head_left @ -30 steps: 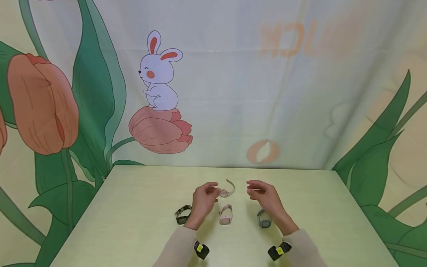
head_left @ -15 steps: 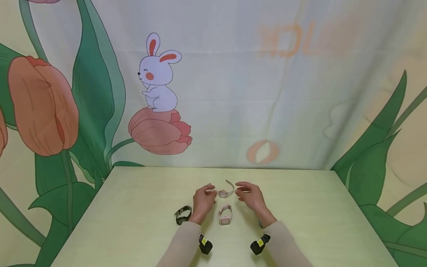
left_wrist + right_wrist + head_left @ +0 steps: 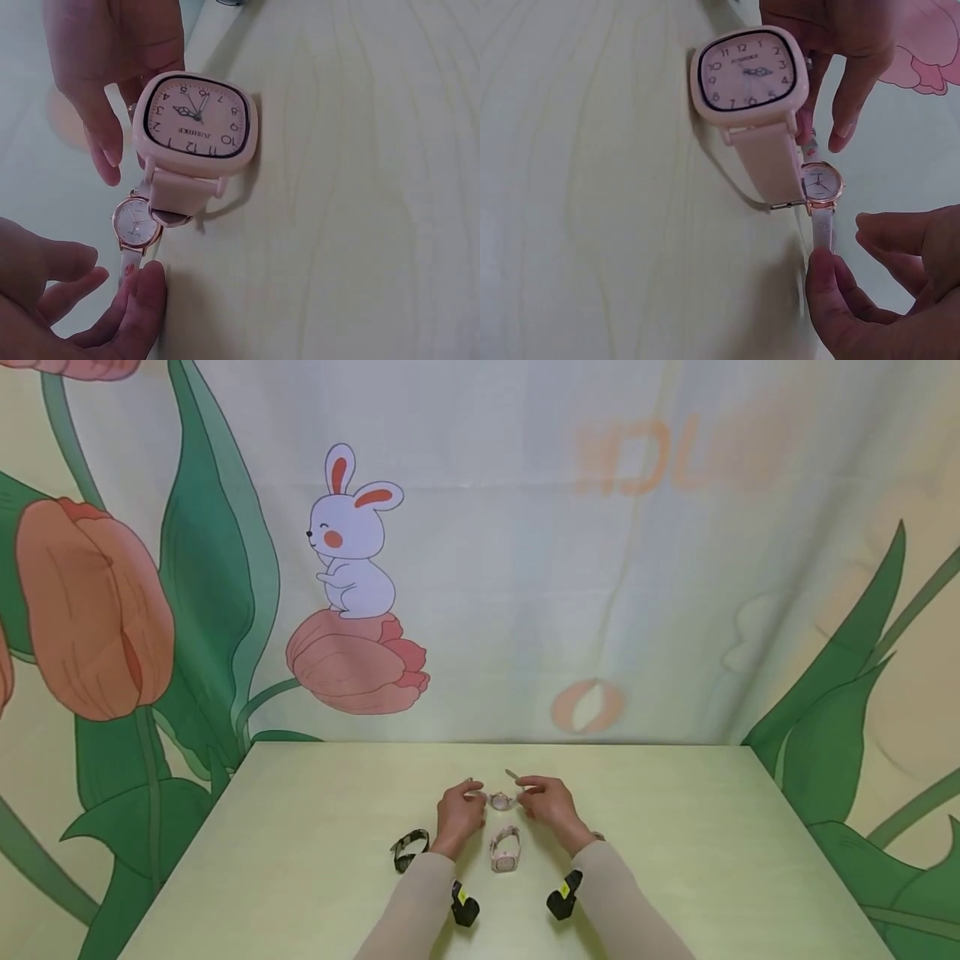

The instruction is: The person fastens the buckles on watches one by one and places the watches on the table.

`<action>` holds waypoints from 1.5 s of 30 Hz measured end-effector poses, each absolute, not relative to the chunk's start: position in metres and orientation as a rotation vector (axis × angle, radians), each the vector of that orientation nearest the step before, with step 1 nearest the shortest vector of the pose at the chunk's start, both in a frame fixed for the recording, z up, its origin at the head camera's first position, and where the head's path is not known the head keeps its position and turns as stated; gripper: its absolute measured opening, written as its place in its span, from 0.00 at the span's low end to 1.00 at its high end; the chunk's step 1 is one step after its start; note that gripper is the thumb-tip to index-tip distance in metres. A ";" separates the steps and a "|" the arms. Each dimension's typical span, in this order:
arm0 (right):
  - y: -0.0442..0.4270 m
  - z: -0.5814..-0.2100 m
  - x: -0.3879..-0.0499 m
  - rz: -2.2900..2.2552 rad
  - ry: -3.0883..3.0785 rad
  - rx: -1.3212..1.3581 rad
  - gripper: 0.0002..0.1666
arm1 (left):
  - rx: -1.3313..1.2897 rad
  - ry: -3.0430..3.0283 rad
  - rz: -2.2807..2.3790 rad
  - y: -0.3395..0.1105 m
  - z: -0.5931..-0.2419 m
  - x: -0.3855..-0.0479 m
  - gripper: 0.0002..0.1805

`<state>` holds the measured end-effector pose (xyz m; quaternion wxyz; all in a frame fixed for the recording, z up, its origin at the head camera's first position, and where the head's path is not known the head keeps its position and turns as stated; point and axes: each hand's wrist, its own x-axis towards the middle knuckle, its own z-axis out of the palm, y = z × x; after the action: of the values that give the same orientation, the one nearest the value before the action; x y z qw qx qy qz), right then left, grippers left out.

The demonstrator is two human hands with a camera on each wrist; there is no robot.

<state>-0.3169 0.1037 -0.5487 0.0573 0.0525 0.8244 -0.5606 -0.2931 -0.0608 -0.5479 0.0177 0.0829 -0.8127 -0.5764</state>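
Observation:
A small wristwatch (image 3: pixel 501 802) with a round rose-gold-rimmed dial and a pale strap lies between the two hands at the far middle of the table. My left hand (image 3: pixel 461 814) pinches the flower-marked strap half on its left. On the other side, my right hand (image 3: pixel 550 803) has thumb and fingers at the plain strap half, whose free end sticks up past them. The dial (image 3: pixel 823 182) faces the cameras in both wrist views. Nearer me stands a pink square-faced watch (image 3: pixel 506 852), its strap buckled into a loop, untouched by either hand.
A black watch (image 3: pixel 408 852) with a looped strap stands left of the left forearm. Only a bit of another watch (image 3: pixel 598 836) shows beside the right wrist; the forearm hides the rest. The pale table (image 3: pixel 300 827) ends at a printed curtain (image 3: pixel 487 610).
My right hand has moved left from beside the pale-strapped watch onto its right strap half. The right forearm now covers most of the grey watch. My left hand has stayed at the left strap half.

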 end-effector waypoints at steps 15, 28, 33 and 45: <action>0.099 -0.553 -0.315 -1.539 2.614 0.167 0.11 | 0.251 -2.590 -1.721 -0.063 -0.553 -0.296 0.10; 0.097 -0.555 -0.315 -1.450 2.685 0.195 0.04 | 0.311 -2.591 -1.662 -0.064 -0.553 -0.295 0.05; 0.096 -0.551 -0.314 -1.438 2.690 0.241 0.05 | 0.346 -2.584 -1.643 -0.063 -0.553 -0.295 0.05; 0.099 -0.550 -0.315 -1.452 2.729 0.300 0.05 | 0.383 -2.593 -1.605 -0.060 -0.553 -0.297 0.03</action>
<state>-0.3146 0.0988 -0.5495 0.0180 0.0967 0.8785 -0.4674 -0.2973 -0.0605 -0.5531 0.0342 0.1245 -0.8431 -0.5220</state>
